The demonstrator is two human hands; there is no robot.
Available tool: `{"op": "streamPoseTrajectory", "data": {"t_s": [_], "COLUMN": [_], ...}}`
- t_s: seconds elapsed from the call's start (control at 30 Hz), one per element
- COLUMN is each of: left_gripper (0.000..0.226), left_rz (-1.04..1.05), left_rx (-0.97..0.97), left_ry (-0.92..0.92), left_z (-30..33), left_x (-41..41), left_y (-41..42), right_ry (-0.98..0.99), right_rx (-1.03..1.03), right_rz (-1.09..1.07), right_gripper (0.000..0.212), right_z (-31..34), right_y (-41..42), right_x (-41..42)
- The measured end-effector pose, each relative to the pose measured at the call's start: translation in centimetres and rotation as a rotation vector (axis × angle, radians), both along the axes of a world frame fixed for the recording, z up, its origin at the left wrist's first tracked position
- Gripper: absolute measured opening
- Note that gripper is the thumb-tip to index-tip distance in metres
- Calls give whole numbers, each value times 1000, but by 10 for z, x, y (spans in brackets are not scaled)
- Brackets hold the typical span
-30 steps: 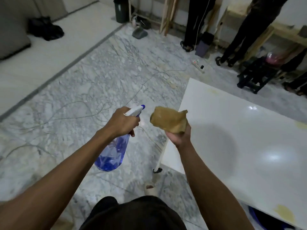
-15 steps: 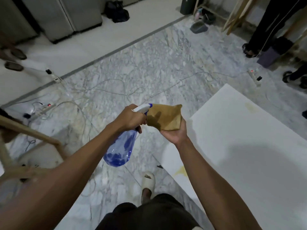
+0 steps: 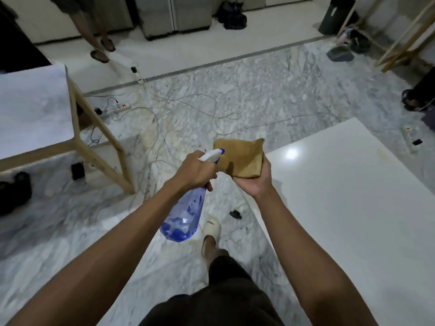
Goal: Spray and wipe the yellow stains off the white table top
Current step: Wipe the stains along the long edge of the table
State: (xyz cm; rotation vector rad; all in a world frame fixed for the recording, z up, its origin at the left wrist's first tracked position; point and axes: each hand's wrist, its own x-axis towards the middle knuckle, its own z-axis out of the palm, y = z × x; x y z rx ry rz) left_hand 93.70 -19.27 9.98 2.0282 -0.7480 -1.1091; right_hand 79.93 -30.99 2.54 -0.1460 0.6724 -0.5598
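My left hand (image 3: 196,170) grips the white trigger head of a clear blue spray bottle (image 3: 183,216) with blue liquid at its bottom. The nozzle points at a folded brown cloth (image 3: 241,157) that my right hand (image 3: 255,182) holds from below. Both hands are over the floor, just left of the white table top (image 3: 353,208). A faint yellow stain (image 3: 382,155) shows near the table's far edge.
Several cables and a power strip (image 3: 115,110) lie across the marble floor ahead. A second table on wooden legs (image 3: 35,107) stands at the left. A person's legs (image 3: 94,27) are at the far left; a black bin (image 3: 335,15) stands far right.
The view has swung left, so the white table now sits further right and the second table appears. The nozzle has closed in on the cloth, now overlapping its edge.
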Motion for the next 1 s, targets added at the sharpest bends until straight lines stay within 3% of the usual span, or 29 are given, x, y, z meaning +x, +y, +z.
{"op": "streamPoseTrajectory", "data": {"t_s": [0.17,0.37,0.57,0.67,0.8,0.87,0.93,1.0], "left_gripper": [27,27,23,27,21,17,14,11], "left_rz": [113,169,124,115,113,136,183,229], "left_rx": [-31,41,84,92,88,84,88,97], "left_ry": [51,51,34,53,71,82,102,122], "left_z": [4,-1,1,-1,-7,-9,-9,-10], "left_x": [-41,-56,-69,-75,-85,-92,-96,-95], "left_y": [62,86,81,73,62,60,59,58], "right_ry": [23,-2,112,261,515,547,784,1057], "right_rx": [-30,-170,-279,-343,-591,-765,-904,-1076], "right_rz": [153,297,344,350,449,464,464,459], "right_gripper": [52,74,47,50,58,76,86,58], "right_z": [7,25,19,0,-28,-30,-28,-27], "right_y": [49,76,68,56,30,6,-25,-58], "right_x": [-24,-40,-60,-85,-124,-133,-129,-114]}}
